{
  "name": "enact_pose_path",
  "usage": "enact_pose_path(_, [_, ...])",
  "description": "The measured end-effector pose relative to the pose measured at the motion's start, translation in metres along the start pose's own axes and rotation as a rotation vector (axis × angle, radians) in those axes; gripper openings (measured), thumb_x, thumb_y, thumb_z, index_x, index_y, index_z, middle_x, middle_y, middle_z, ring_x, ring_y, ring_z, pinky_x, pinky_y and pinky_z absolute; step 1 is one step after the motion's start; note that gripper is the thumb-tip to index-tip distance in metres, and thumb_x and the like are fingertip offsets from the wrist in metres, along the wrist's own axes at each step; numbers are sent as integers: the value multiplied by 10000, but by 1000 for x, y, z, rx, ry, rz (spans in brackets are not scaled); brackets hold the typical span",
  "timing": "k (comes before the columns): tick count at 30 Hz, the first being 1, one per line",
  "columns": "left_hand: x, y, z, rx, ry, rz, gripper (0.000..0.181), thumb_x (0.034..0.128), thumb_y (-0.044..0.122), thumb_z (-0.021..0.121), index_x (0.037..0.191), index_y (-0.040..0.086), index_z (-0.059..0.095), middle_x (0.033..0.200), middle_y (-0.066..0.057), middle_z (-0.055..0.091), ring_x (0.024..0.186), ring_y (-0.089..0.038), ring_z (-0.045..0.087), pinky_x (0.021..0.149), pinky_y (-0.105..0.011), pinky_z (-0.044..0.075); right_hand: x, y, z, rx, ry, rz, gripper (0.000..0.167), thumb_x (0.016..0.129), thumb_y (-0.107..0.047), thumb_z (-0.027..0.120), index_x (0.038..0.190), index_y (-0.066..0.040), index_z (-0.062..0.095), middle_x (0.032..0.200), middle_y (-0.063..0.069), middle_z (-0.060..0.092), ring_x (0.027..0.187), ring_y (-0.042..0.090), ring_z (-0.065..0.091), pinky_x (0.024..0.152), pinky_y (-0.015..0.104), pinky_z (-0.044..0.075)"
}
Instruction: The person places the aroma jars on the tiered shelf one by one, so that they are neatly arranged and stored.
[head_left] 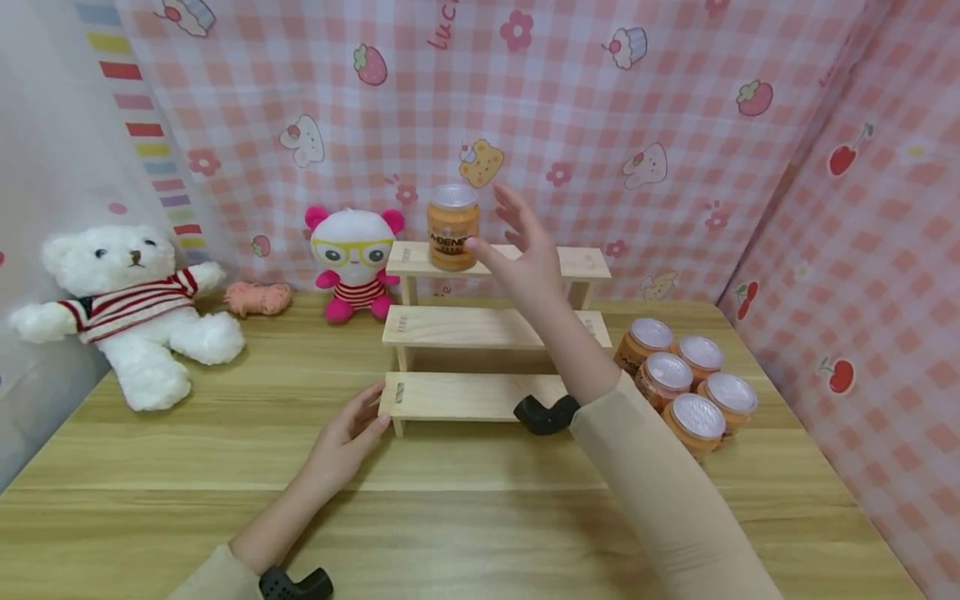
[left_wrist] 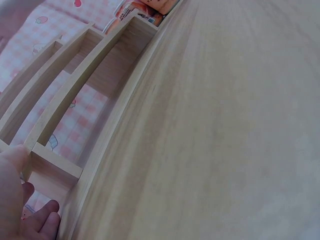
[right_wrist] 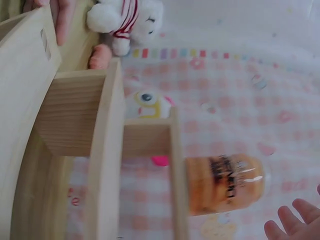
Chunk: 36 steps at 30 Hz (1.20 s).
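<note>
A clear-lidded jar with orange contents (head_left: pixel 453 229) stands upright at the left of the top step of a three-step wooden shelf (head_left: pixel 495 327). My right hand (head_left: pixel 528 258) is just right of that jar with its fingers spread; the right wrist view shows a gap between the fingers (right_wrist: pixel 290 220) and the jar (right_wrist: pixel 225 184). Down at the bottom step's left end, my left hand (head_left: pixel 347 442) grips the corner. In the left wrist view its thumb (left_wrist: pixel 15 156) lies on the board, with the other fingers curled beside the end panel.
Several similar jars (head_left: pixel 697 417) are grouped on the wooden table (head_left: pixel 450 517), right of the shelf. To the left sit a white teddy bear (head_left: pixel 138 308), a pink yarn bundle (head_left: pixel 257 298) and a panda doll with yellow glasses (head_left: pixel 354 262). A checked pink curtain (head_left: pixel 570 108) hangs behind.
</note>
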<state>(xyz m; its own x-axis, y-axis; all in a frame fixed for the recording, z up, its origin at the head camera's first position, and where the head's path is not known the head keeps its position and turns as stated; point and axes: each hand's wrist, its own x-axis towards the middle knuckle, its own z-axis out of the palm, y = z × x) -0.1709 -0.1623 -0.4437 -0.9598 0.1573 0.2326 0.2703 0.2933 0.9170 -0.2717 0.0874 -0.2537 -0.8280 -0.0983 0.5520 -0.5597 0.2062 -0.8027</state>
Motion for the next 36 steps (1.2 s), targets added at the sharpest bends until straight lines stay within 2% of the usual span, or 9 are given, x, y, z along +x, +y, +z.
enact_pose_path(5, [0, 0, 0, -13, -2, 0, 496, 981, 150, 568, 1438, 39, 412, 1389, -189, 476, 1199, -333, 517, 927, -337, 477, -19, -17, -8, 45, 0, -131, 653, 843, -35, 731, 1420, -41, 427, 1443, 50, 449, 1288, 133, 426, 1054, 283, 355])
enact_pose_path(8, [0, 1, 0, -12, -4, 0, 492, 980, 142, 568, 1436, 41, 415, 1390, -182, 478, 1196, -328, 519, 924, -335, 477, -31, -25, -15, 90, -2, -206, 639, 830, -2, 730, 1403, -35, 448, 1411, 51, 483, 1276, 161, 445, 1058, 324, 362])
enact_pose_path(12, [0, 1, -1, -9, -4, 4, 489, 980, 131, 565, 1437, 43, 416, 1396, -174, 475, 1196, -323, 520, 925, -330, 473, -45, -30, -24, 155, -28, -303, 634, 843, -172, 747, 1369, 26, 455, 1379, 148, 497, 1267, 266, 454, 1062, 399, 362])
enact_pose_path(15, [0, 2, 0, -10, -2, 6, 487, 979, 128, 566, 1433, 35, 418, 1393, -183, 475, 1195, -331, 520, 924, -335, 474, -55, -33, -31, 176, -42, -343, 734, 821, -360, 743, 1344, 67, 456, 1364, 194, 497, 1258, 303, 456, 1057, 423, 364])
enact_pose_path(24, [0, 3, -1, -14, 1, 2, 490, 978, 134, 570, 1433, 36, 418, 1402, -184, 464, 1204, -334, 512, 936, -345, 470, -88, -35, -58, 175, -36, -373, 760, 796, -377, 757, 1308, 105, 470, 1327, 169, 531, 1239, 334, 468, 1049, 517, 335])
enact_pose_path(29, [-1, 2, -1, -20, 1, 10, 491, 976, 131, 572, 1433, 36, 419, 1402, -182, 465, 1201, -333, 515, 936, -333, 468, -105, -31, -75, 192, -24, -376, 746, 782, -339, 767, 1299, 113, 476, 1327, 158, 538, 1243, 319, 469, 1060, 445, 347])
enact_pose_path(36, [-1, 0, 0, -16, 3, -4, 494, 976, 153, 576, 1434, 49, 421, 1409, -176, 459, 1210, -330, 508, 951, -347, 461, -125, -14, -104, 144, -5, -370, 742, 777, -289, 771, 1295, 144, 465, 1328, 182, 534, 1239, 299, 476, 1056, 369, 362])
